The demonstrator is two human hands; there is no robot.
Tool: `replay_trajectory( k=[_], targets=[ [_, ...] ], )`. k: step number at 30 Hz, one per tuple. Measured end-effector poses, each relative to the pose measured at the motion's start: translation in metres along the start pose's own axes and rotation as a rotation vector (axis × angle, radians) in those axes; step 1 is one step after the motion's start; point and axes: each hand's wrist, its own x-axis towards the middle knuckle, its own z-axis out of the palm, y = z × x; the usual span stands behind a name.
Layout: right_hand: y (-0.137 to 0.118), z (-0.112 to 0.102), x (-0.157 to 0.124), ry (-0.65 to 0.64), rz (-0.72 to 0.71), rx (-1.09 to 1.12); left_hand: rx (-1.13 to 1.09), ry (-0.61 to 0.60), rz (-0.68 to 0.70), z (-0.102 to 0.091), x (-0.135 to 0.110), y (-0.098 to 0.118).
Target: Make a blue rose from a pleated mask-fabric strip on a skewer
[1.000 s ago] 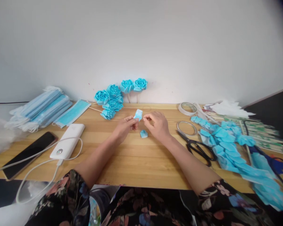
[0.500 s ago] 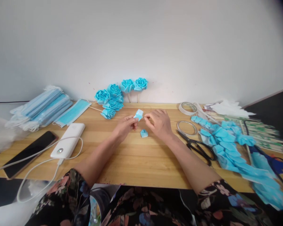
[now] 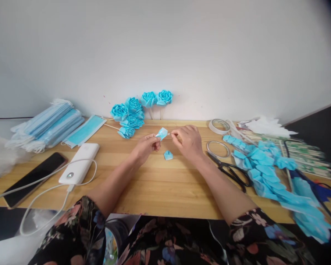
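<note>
Between the thumb and fingers of my left hand (image 3: 148, 146) is a small folded light-blue petal piece (image 3: 162, 133), its pale shiny face showing. Just to its right, my right hand (image 3: 188, 140) is closed in a pinch, with a tiny pale bit at the fingertips that is too small to name. A second folded blue petal (image 3: 168, 155) lies on the wooden table (image 3: 160, 187) below and between the hands. Behind them, several blue fabric flowers (image 3: 132, 114) on thin sticks rest by the wall.
Stacked face masks (image 3: 49, 125), a phone (image 3: 35, 180) and a cabled white power bank (image 3: 79, 163) occupy the left. Tape rolls (image 3: 219, 126), black scissors (image 3: 231, 173), a heap of blue petals (image 3: 267, 176) and green-white strips (image 3: 309, 158) cover the right.
My right hand has shifted slightly right, widening the gap from the petal piece in my left hand. The left hand stays nearly in place, and the view has tilted a little.
</note>
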Motion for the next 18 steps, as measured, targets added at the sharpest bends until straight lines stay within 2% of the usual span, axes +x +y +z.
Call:
replay_trajectory(
  k=[4,6,18],
  targets=[
    [0.010,0.000,0.002,0.091,0.158,0.089,-0.029,0.036,-0.009,-0.004,0.002,0.002],
    [0.014,0.002,0.001,0.092,0.208,0.169,-0.037,0.048,-0.012,-0.006,0.003,0.002],
    [0.019,0.011,-0.002,0.031,0.221,0.257,-0.058,0.088,-0.005,-0.007,0.005,-0.004]
  ],
)
